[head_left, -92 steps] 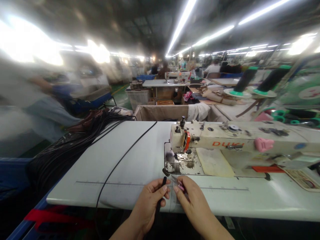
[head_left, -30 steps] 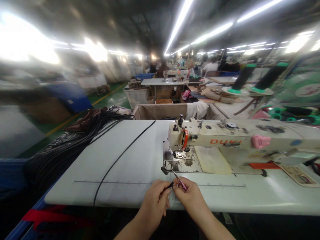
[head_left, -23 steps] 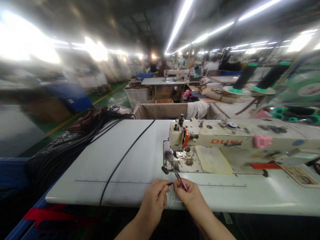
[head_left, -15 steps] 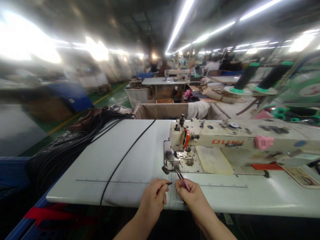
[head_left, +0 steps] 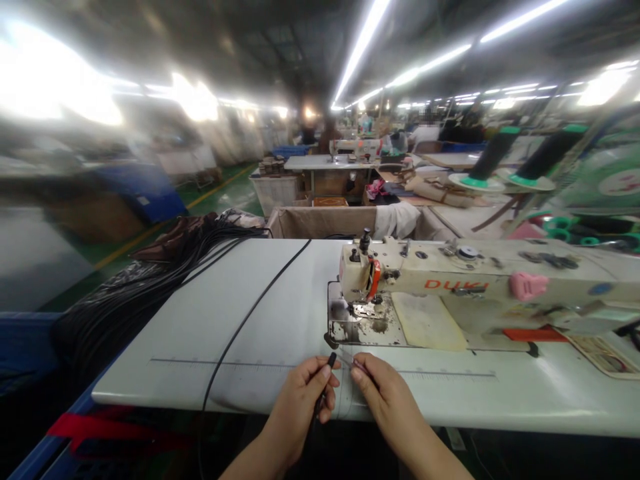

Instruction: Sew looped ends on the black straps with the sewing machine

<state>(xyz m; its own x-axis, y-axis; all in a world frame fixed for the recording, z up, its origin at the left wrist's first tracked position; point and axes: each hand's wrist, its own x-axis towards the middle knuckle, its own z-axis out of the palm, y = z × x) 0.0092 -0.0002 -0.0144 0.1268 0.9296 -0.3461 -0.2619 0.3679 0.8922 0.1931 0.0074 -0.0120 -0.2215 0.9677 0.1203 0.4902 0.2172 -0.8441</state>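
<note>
My left hand (head_left: 303, 397) pinches the end of a thin black strap (head_left: 245, 320) at the front edge of the white sewing table (head_left: 200, 333); the strap tip pokes up between thumb and finger. My right hand (head_left: 383, 393) sits just beside it, gripping small pink-handled snips (head_left: 356, 365) whose metal tip points toward the strap end. The strap runs back across the table in a long curve. Both hands are just in front of the needle plate (head_left: 360, 327) of a cream sewing machine (head_left: 465, 277).
A heap of black straps (head_left: 125, 293) hangs off the table's left side. Thread cones (head_left: 495, 157) and a fan (head_left: 607, 180) stand at the right. Further sewing stations (head_left: 330, 163) and people are in the blurred background. A blue bin edge (head_left: 30, 460) is at lower left.
The strap tip in my left hand has turned from sideways to pointing up. My right hand has lowered the snips and tucked them into the fingers. The blurred person at left is gone.
</note>
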